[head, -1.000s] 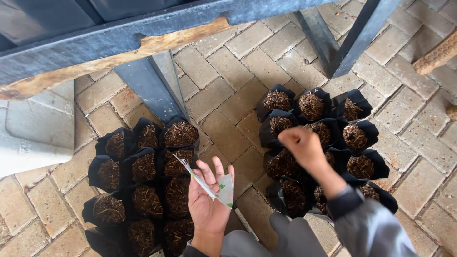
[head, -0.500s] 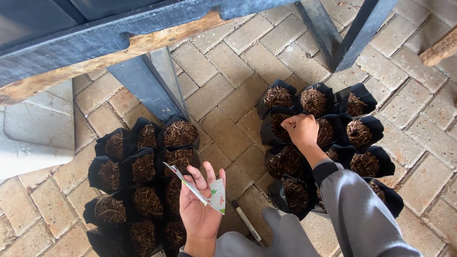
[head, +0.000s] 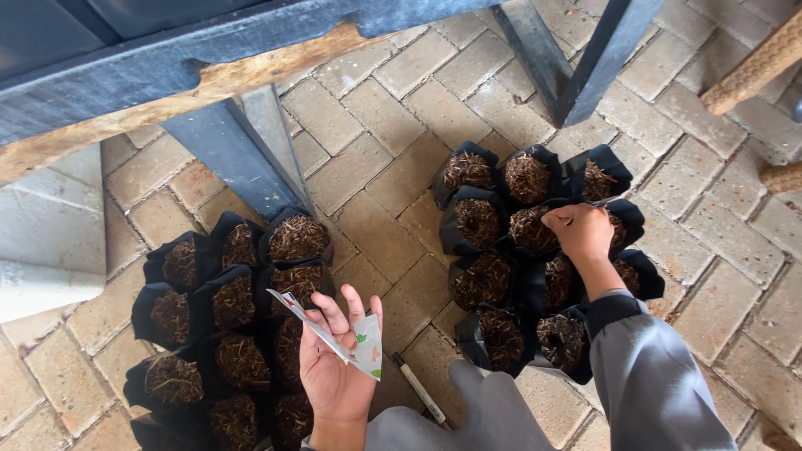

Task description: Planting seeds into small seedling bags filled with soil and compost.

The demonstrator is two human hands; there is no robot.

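My left hand point(head: 334, 367) is palm up, low in the middle, and holds a small paper seed packet point(head: 355, 342) between its fingers. My right hand point(head: 579, 232), fingers pinched together, hovers over a black grow bag point(head: 535, 227) filled with brown fibrous soil, in the right-hand cluster of bags point(head: 501, 334). Whether something tiny sits in the pinch I cannot tell. A second cluster of the same bags point(head: 238, 305) stands to the left of my left hand.
The ground is brick paving point(head: 384, 159). A dark blue bench with a wooden edge point(head: 209, 79) and slanted legs point(head: 242, 159) spans the top. A marker pen point(head: 418, 388) lies on the bricks between the clusters. Wicker furniture legs point(head: 756, 67) show top right.
My right hand has moved away from me, from the middle bags to one further back in the right cluster. The left hand with the packet has barely shifted.
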